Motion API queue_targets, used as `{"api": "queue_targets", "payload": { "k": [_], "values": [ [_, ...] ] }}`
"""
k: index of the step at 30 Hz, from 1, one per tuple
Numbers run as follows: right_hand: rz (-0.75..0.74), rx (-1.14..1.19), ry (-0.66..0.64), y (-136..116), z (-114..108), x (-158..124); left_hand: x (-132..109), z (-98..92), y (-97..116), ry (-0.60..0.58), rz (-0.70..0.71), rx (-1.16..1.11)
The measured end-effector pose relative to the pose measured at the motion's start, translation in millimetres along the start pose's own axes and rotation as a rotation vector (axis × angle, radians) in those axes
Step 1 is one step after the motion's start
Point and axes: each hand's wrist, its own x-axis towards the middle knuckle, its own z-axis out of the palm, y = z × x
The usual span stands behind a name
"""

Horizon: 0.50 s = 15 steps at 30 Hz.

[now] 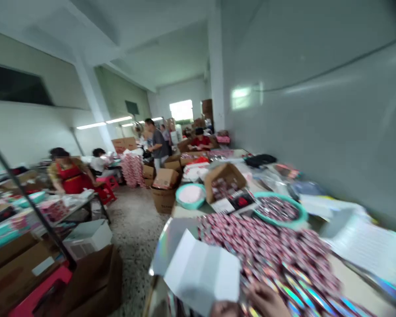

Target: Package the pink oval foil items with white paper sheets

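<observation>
At the bottom edge, my left hand [225,309] shows only in part and is blurred, close to the lower edge of a creased white sheet [204,268]. Its fingers are cut off by the frame. Just to the right, my right hand [267,299] has curled, closed fingers near some shiny strips; what it holds, if anything, is too smeared to name. A broad heap of small pink-and-dark items [264,246] covers the table beyond both hands. Long silvery pieces with rainbow glints [303,286] lie to the right of my right hand.
Behind the heap stand a turquoise basin [302,215] of similar items, an open cardboard box [226,176] and another turquoise basin [188,204] with pale contents. Papers [369,242] lie along the right wall. Left of the aisle are cartons [89,281] and a person in a red apron [73,176].
</observation>
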Motion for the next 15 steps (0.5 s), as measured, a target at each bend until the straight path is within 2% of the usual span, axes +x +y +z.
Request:
{"api": "queue_targets", "payload": {
  "k": [1, 3, 6, 8, 11, 15],
  "values": [
    [0.010, 0.053, 0.031, -4.8, -11.2, -12.2, -4.4, 16.0, -7.9, -0.012, -0.019, -0.014],
    [0.046, 0.125, 0.087, -12.9, -37.0, -35.8, -15.2, 48.6, -21.8, 0.048, 0.024, -0.104],
    [0.168, 0.221, 0.156, -11.9, -82.7, -61.4, -24.1, 90.0, -34.1, -0.072, -0.023, -0.032],
    [0.266, 0.342, 0.210, -1.9, -110.5, -77.4, -25.1, 108.5, -39.1, -0.154, -0.097, 0.036],
    [0.393, 0.521, 0.281, 17.6, -135.0, -102.5, -26.2, 122.1, -46.4, -0.241, -0.196, 0.166],
    [0.483, 0.644, 0.370, 37.9, -138.9, -117.4, -20.3, 123.2, -52.0, -0.201, -0.260, 0.322]
  ]
}}
